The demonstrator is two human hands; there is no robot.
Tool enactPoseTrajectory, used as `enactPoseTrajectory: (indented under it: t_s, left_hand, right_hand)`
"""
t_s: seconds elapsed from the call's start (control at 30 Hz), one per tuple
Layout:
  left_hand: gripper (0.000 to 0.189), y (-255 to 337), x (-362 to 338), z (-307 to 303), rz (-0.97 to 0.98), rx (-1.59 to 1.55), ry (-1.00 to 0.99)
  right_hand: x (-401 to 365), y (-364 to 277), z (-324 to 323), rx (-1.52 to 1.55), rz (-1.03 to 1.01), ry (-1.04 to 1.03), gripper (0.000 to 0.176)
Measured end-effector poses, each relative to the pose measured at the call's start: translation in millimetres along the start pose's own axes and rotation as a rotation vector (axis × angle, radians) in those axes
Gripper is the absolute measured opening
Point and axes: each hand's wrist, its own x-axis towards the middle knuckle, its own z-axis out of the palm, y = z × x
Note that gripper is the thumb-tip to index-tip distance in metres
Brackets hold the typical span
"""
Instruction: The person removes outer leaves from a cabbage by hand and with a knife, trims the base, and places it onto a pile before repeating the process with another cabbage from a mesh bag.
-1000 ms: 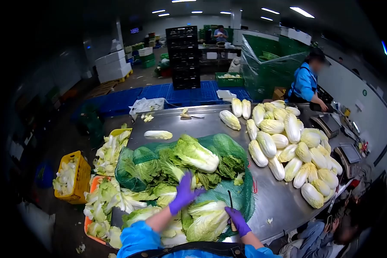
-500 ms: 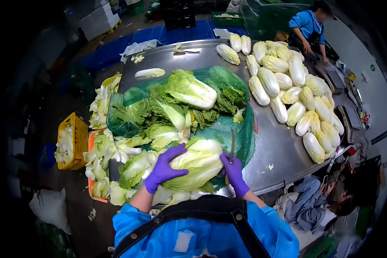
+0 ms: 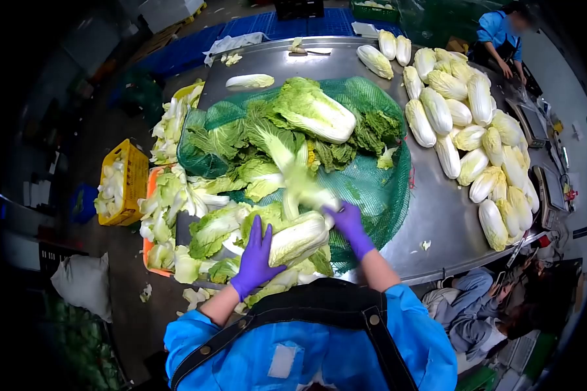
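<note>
A pale napa cabbage lies at the front of the metal table, partly stripped of outer leaves. My left hand, in a purple glove, rests on its left side with the fingers apart. Purple-gloved too, my right hand is at the cabbage's right end, its fingers bent against a blurred leaf; the knife is not clearly visible. Behind them a large leafy cabbage and loose green leaves lie on a green mesh bag.
Many trimmed cabbages are piled on the right of the table. Leaf-filled crates, one orange and one yellow, stand at the left. One person is at the back right, another at the lower right.
The view has shifted, so the table appears higher and further right. An outer leaf has come away from the cabbage and is in motion by my right hand. The cabbage looks slimmer.
</note>
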Motion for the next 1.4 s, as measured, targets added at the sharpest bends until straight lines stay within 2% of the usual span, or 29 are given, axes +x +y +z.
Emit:
enactPoseTrajectory:
  t_s: [0.03,0.07,0.1,0.17,0.2,0.23,0.3,0.33,0.4,0.43,0.5,0.53,0.6,0.63,0.73,0.83,0.9,1.1,1.23,1.3,1.4]
  left_hand:
    - [0.101,1,-11,6,-0.001,0.004,-0.009]
    - [0.1,1,-20,13,-0.047,0.0,-0.036]
    - [0.099,0,-29,19,-0.091,-0.001,-0.063]
    - [0.099,-5,-39,25,-0.054,0.074,-0.017]
    - [0.099,-8,-46,25,-0.148,-0.028,0.02]
    - [0.098,-9,-50,24,-0.242,-0.13,0.058]
    - [0.097,-14,-46,18,-0.274,-0.165,0.093]
    - [0.097,-18,-43,15,-0.344,-0.241,0.075]
    - [0.098,-25,-39,14,-0.421,-0.323,0.051]
    - [0.098,-25,-38,13,-0.421,-0.317,0.048]
    - [0.097,-23,-33,14,-0.345,-0.199,-0.002]
    - [0.095,-21,-33,15,-0.254,-0.14,0.01]
    - [0.094,-18,-34,17,-0.215,-0.091,0.005]
    - [0.094,-17,-34,19,-0.176,-0.044,0.009]
    - [0.096,-19,-34,20,-0.167,-0.036,0.006]
    - [0.096,-20,-35,20,-0.156,-0.012,-0.005]
    - [0.097,-19,-34,21,-0.134,-0.003,0.005]
    - [0.095,-19,-30,21,-0.085,-0.012,0.02]
    - [0.093,-20,-27,23,-0.068,0.0,0.008]
    - [0.091,-22,-24,20,-0.049,-0.002,0.007]
    - [0.084,-38,-7,5,-0.261,-0.241,-0.06]
  right_hand:
    - [11,15,-6,0.226,0.107,0.114,0.046]
    - [22,43,-15,-0.051,0.053,0.146,0.049]
    - [17,40,-14,-0.044,0.055,0.147,0.049]
    - [5,21,-15,-0.521,-0.04,0.204,0.05]
    - [0,24,-10,-0.256,0.005,0.288,0.052]
    - [-14,-6,-15,-0.028,0.141,0.297,0.053]
    - [-40,-22,-26,-0.055,0.029,0.339,0.042]
    - [-53,-24,-27,-0.051,0.038,0.34,0.042]
    - [-79,-21,-24,-0.248,-0.264,0.237,0.03]
    - [-89,-19,-21,-0.242,-0.262,0.237,0.03]
    - [-102,-17,-13,-0.398,-0.27,-0.053,0.028]
    - [-101,-17,-11,-0.394,-0.266,-0.051,0.028]
    - [-99,-16,-9,-0.413,-0.385,-0.078,0.031]
    - [-99,-15,-8,-0.413,-0.377,-0.08,0.031]
    - [-95,-9,-3,-0.389,-0.409,-0.14,0.033]
    - [-90,-3,0,-0.513,-0.332,-0.218,0.03]
    - [-86,-4,-1,-0.468,-0.191,-0.287,0.025]
    - [-77,-27,-9,-0.439,0.023,-0.393,0.021]
    - [-62,-12,-11,-0.434,0.062,-0.411,0.022]
    - [-50,-17,-12,-0.519,0.232,-0.505,0.025]
    - [-25,-13,4,-0.56,0.109,-0.513,0.028]
